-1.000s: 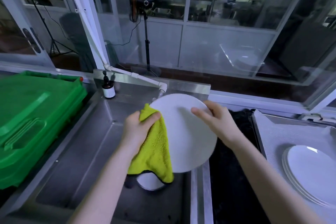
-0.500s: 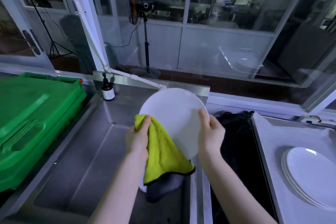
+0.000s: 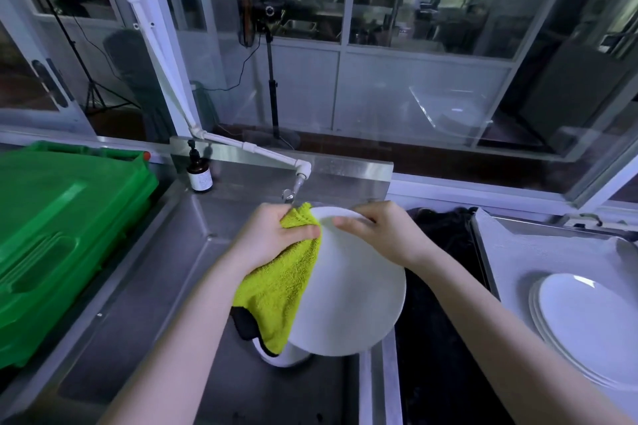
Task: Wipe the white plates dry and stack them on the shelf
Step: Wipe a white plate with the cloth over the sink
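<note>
Nearest to me, the steel sink (image 3: 145, 314) runs under both bare forearms. A white dish (image 3: 281, 359), mostly hidden, sits in the basin just below the cloth's hanging corner.

Above it the white plate (image 3: 352, 297) is held tilted over the sink's right edge, its pale face turned up toward the person. The left hand (image 3: 272, 240) grips a yellow-green cloth (image 3: 279, 290), fingers curled into it and pressing it against the plate's left rim; the rest of the cloth hangs down, showing a dark underside. The right hand (image 3: 383, 235) holds the plate at its top rim, with its fingers curled over the edge onto the face.

To the right lies a black mat (image 3: 445, 286), and beyond it a grey counter (image 3: 507, 252) carries a stack of white plates (image 3: 587, 324) — well apart from the one being wiped. On the left sits a big green bin (image 3: 62, 235).

Farther back, a brown pump bottle (image 3: 199, 173) stands at the sink's far corner, near a white pipe tap (image 3: 248, 148) that ends just above the hands. Behind the glass stands a fan on a pole (image 3: 270, 79).
</note>
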